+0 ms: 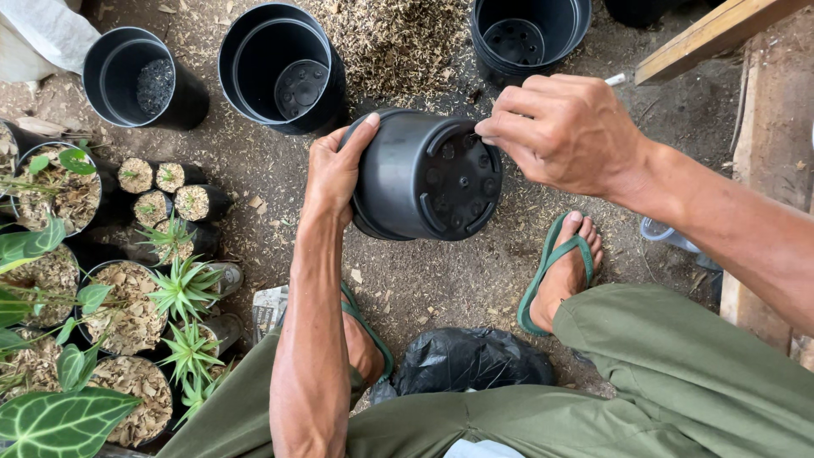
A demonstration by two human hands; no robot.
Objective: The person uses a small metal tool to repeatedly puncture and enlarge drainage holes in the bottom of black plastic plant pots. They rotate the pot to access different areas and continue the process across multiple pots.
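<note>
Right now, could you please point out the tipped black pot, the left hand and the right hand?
tipped black pot (407, 182): head view, on its side wall.
left hand (332, 170): head view, on the back of the hand.
right hand (564, 131): head view, on the knuckles.

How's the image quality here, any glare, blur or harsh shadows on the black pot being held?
Head view: soft, even daylight with no harsh shadows; the tilted black pot shows only a faint sheen, its base holes crisp; left hand and right hand are sharp; edges curve slightly from the wide lens.
</note>
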